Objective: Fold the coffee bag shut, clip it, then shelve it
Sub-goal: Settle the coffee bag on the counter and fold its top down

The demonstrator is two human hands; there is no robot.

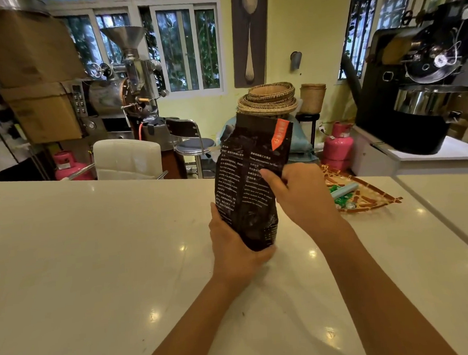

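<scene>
A tall dark coffee bag [247,174] with white print and an orange tag near its top stands tilted over the white counter [96,252]. My left hand [235,248] cups its bottom from the left and underneath. My right hand [300,195] grips its right edge at mid-height, thumb on the printed face. The bag's top is upright and unfolded. A light blue clip-like stick [344,191] lies in a woven tray to the right.
The flat woven tray [372,197] with green wrapped items lies right of the bag. Beyond the counter are a white chair [127,158], a stool [194,146], pink gas cylinders [337,147], stacked baskets [269,98] and coffee roasters [423,91].
</scene>
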